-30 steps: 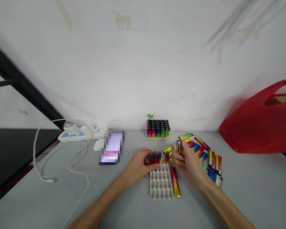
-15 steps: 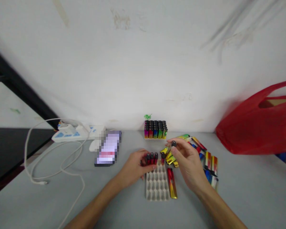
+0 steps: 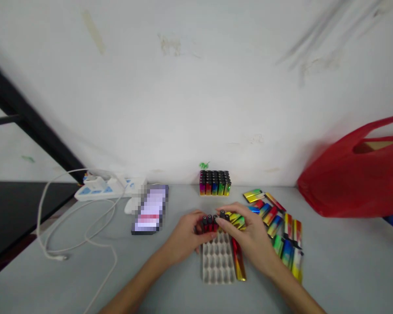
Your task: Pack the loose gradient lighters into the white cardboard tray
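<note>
A pale moulded tray [image 3: 218, 264] with rows of small pockets lies in front of me. Several black-topped red lighters [image 3: 210, 223] stand upright in its far row. My left hand [image 3: 190, 233] is closed around the left end of that row, thumb across the front, other fingers partly hidden. Between the thumb and fingers of my right hand [image 3: 245, 231] is another black-topped lighter [image 3: 222, 213], over a gap in the same row; its body is mostly hidden. A red and gold lighter [image 3: 239, 261] lies along the tray's right side, partly under my right hand.
Loose colourful lighters [image 3: 286, 253] lie spread at the right. A filled block of lighters [image 3: 215, 183] stands by the wall. At the left are a phone [image 3: 149, 209], a power strip [image 3: 134, 186] and a looped white cable [image 3: 113, 248]. A red bag [image 3: 350, 183] sits at the far right.
My right hand has moved left and brought its lighter from beside the tray to the far row. My left hand stays at the row's left end. The view has shifted slightly.
</note>
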Tool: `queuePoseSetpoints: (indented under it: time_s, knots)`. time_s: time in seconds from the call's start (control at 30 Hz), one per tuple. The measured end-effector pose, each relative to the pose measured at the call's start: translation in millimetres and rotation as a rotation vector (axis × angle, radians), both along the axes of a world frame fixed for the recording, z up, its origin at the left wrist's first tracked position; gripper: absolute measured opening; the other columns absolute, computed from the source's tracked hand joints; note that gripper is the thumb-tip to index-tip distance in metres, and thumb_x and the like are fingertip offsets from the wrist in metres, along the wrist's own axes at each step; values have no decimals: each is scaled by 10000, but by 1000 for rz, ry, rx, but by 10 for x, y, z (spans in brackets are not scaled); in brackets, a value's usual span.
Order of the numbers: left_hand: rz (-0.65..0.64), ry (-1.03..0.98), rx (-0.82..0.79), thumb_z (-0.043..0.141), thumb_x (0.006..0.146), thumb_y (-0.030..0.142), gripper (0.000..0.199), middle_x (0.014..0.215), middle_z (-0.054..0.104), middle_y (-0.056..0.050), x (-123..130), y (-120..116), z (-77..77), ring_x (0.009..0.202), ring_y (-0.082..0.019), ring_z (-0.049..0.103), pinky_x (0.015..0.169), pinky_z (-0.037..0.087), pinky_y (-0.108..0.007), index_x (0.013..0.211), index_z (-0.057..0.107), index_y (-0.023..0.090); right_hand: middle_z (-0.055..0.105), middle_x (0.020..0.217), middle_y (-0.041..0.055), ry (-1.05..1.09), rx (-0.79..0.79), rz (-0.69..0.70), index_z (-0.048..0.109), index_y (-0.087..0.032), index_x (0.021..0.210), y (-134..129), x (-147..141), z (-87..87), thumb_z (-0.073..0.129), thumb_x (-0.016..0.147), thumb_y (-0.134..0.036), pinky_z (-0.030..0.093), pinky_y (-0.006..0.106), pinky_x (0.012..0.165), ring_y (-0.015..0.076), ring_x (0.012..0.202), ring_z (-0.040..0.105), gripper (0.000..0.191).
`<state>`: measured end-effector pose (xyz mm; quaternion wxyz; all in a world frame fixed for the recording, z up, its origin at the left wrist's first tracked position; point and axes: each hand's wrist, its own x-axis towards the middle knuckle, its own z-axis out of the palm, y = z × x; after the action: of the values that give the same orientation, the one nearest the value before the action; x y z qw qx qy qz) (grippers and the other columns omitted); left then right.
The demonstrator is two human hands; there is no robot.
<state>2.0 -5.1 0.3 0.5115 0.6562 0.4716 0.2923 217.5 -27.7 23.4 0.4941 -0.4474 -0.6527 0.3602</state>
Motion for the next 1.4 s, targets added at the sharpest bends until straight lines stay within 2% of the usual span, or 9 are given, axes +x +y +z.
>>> queuePoseSetpoints:
  time_s: [0.17,0.3,0.5,0.7,0.87,1.1,1.33,1.4]
  knots:
    - [8,-6,5,846,813,442,350,820,553,21,-9,19,-53,650,-154,582,431,506,-211,917,689,147,822,1146,38,-93,-42,16,822,-270,1127,-13,6,3,780,1010,-406,519,401,1018,276,1114,740,184]
    - [12,1,12,852,814,393,314,830,558,23,-14,24,-73,663,-153,593,434,496,-193,950,715,146,812,1125,44,-120,-6,68,815,-271,1126,-14,27,29,722,1063,-429,523,394,989,273,1090,734,195]
    - [18,8,0,875,816,486,396,831,559,21,-12,7,-44,643,-153,587,432,497,-209,939,709,149,810,1176,45,-140,13,87,813,-298,1180,4,56,35,697,1087,-459,516,411,1023,284,1135,733,220]
    - [11,7,1,861,817,434,352,904,584,-3,-10,1,3,696,-164,614,455,495,-205,961,732,140,815,1172,35,-141,6,99,812,-298,1174,-10,54,58,712,1082,-435,514,404,1022,278,1136,734,193]
    - [4,2,-11,844,832,442,355,887,588,-2,-9,-8,0,682,-164,619,460,509,-210,980,739,137,816,1189,48,-100,-13,99,809,-294,1194,4,45,24,698,1087,-457,522,414,1028,285,1142,738,225]
    - [0,2,-16,852,831,464,380,928,596,-14,-17,-10,-18,693,-169,628,460,517,-217,1001,756,138,816,1188,59,-176,39,52,806,-301,1194,-3,60,25,688,1090,-460,516,439,1031,307,1151,732,224]
    - [-1,-1,-9,844,822,442,340,935,578,-20,-15,-14,3,691,-165,615,475,512,-227,916,753,129,822,1134,43,-237,10,79,819,-310,1148,-33,35,60,740,1057,-393,525,439,973,309,1093,743,147]
    - [-1,-1,-7,839,829,440,337,955,591,-26,-12,-18,8,699,-167,619,485,516,-229,938,768,129,821,1175,43,-252,5,63,812,-316,1191,-49,25,52,767,1034,-398,521,449,994,318,1124,739,183]
